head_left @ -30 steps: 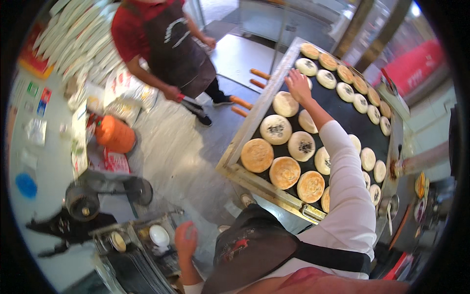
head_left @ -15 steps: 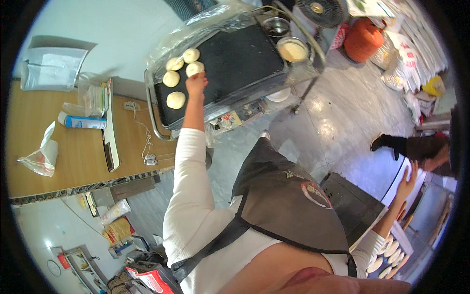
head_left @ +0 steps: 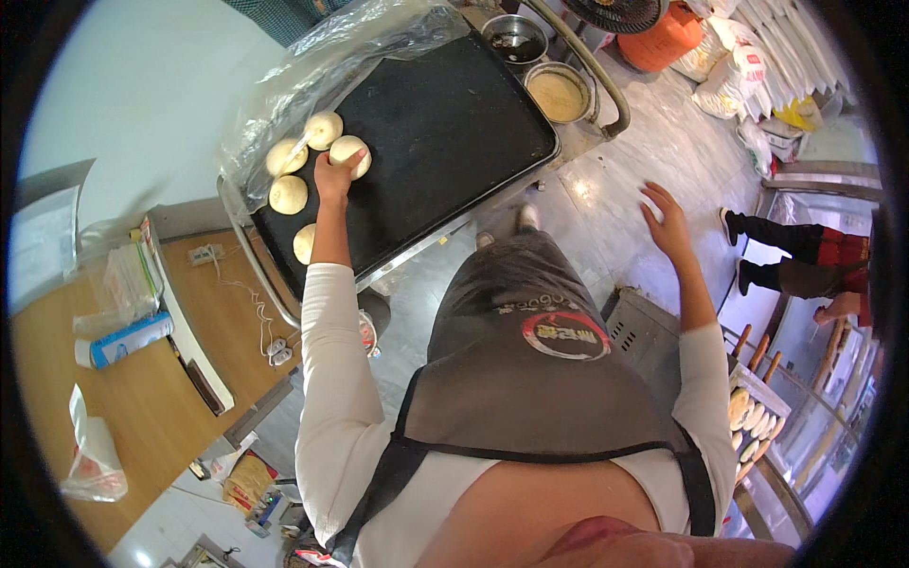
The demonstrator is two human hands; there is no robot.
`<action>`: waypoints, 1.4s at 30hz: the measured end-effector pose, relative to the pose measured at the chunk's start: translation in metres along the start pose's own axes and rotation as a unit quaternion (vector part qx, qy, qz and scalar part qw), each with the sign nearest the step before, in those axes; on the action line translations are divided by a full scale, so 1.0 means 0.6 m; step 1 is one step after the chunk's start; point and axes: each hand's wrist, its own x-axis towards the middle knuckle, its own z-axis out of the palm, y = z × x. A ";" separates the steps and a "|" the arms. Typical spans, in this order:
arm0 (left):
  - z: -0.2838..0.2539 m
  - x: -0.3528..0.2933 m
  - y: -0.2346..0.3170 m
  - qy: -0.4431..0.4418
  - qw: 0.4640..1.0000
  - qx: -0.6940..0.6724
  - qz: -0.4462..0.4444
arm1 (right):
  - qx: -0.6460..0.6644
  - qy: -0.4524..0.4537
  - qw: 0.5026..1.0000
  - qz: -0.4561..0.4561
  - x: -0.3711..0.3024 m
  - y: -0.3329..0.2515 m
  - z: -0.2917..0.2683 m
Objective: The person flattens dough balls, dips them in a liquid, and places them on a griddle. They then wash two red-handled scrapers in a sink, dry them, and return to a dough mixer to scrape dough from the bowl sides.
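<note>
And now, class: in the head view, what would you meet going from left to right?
Blue box, white power strip, left hand on a dough ball, bowl of pale contents, right hand, co-worker's dark trouser legs.

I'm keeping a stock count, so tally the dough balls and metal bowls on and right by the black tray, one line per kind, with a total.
Dough balls: 5, including the one touched by your left hand
Metal bowls: 2
Total: 7
</note>
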 end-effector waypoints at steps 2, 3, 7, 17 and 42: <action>0.025 -0.016 0.027 -0.052 0.987 -0.145 -0.040 | 0.008 0.003 0.999 -0.037 0.077 -0.017 0.052; 0.041 -0.025 0.044 -0.077 0.972 -0.215 -0.061 | 0.012 0.007 0.999 -0.047 0.117 -0.026 0.078; 0.133 -0.053 0.111 -0.317 0.896 -0.295 -0.100 | -0.088 -0.016 0.986 -0.143 0.256 -0.047 0.162; 0.237 -0.069 0.183 -0.143 0.798 0.306 0.499 | -0.244 -0.097 0.943 -0.205 0.332 -0.024 0.211; 0.208 0.028 0.163 -0.127 0.984 -0.082 0.092 | -0.060 -0.146 0.901 -0.405 0.257 -0.316 0.207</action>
